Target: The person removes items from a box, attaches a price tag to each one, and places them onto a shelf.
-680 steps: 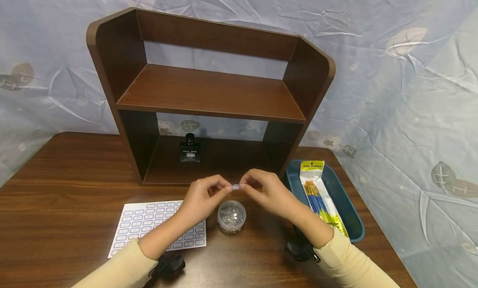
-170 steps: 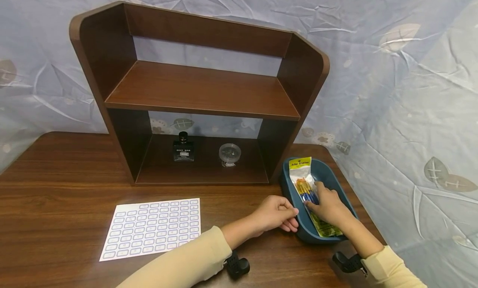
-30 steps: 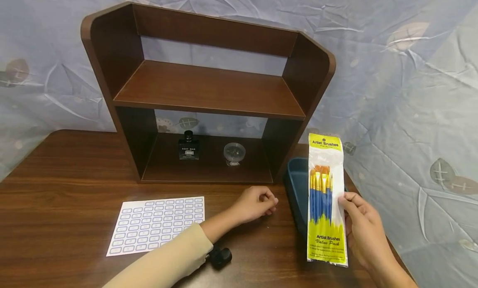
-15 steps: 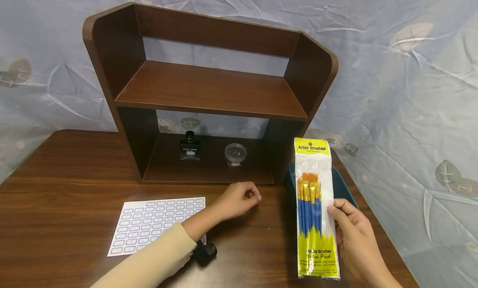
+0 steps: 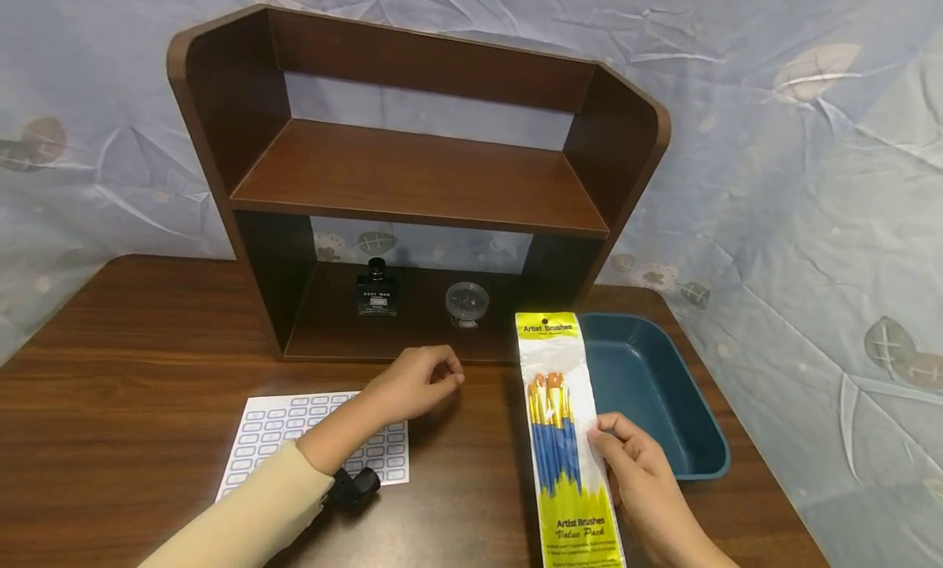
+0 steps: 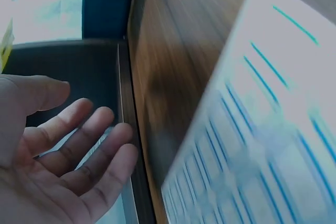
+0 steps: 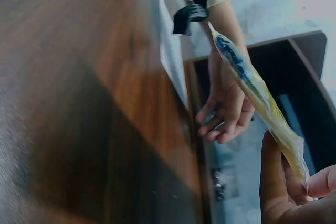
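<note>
A plastic pack of artist brushes [image 5: 558, 445], with blue handles and a yellow label, is pinched at its right edge by my right hand [image 5: 642, 482]. In the right wrist view the pack [image 7: 257, 90] appears nearly edge-on between thumb and fingers. My left hand [image 5: 416, 381] hovers over the table near the sticker sheet [image 5: 254, 437], its fingers loosely curled around nothing. The left wrist view shows that hand [image 6: 68, 156] with its palm in sight, beside the sheet of blue-bordered labels [image 6: 241, 145]. The hand and sleeve cover part of the sheet.
A brown two-tier shelf [image 5: 420, 175] stands at the back. On its lower level are a black perfume bottle [image 5: 376, 290] and a round clear jar [image 5: 466, 304], each bearing a small label. A blue tray [image 5: 703, 470] sits at the right.
Over the last second, the brush pack moved left and lower in my right hand, uncovering the tray. My left hand moved left toward the sheet. Earlier, the jar went from table to shelf.
</note>
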`<state>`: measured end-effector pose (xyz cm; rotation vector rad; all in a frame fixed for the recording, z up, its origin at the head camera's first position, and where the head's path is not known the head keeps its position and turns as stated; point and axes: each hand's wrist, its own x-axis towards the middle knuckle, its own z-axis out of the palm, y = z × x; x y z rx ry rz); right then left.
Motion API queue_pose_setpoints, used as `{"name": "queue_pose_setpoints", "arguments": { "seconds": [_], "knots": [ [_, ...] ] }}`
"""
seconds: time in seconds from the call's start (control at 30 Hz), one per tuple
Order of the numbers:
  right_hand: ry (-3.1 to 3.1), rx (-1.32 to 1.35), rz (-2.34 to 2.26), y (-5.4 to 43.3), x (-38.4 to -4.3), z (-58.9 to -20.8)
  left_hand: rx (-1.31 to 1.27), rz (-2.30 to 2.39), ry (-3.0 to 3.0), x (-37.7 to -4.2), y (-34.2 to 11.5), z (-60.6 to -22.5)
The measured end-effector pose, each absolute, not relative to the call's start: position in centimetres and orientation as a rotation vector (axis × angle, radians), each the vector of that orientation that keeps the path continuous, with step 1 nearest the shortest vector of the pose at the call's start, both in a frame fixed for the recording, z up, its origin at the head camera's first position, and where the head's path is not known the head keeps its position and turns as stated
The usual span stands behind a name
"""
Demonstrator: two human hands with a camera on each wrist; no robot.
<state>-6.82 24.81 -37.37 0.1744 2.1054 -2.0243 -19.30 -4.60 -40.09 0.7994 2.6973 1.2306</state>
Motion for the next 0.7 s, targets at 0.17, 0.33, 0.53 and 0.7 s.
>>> {"name": "queue_pose_setpoints", "arguments": {
  "seconds": [0.17,0.33,0.53,0.7],
  "knots": [
    [2.066,0.145,-1.980,23.7,-7.2,-38.5,0.757,1.150,2.721,-18.8,-7.0,-40.0],
    [2.016,0.093,-1.963,22.8,-7.6,-39.5,0.737,1.075,2.757,-18.5,-9.4,-39.8],
    [1.951,0.057,-1.964,21.8,-8.1,-40.3,0.646,0.953,2.833,-18.0,-12.5,-39.5],
    [1.940,0.035,-1.954,21.1,-8.3,-40.8,0.613,0.870,2.869,-17.5,-14.7,-39.4]
  ]
}}
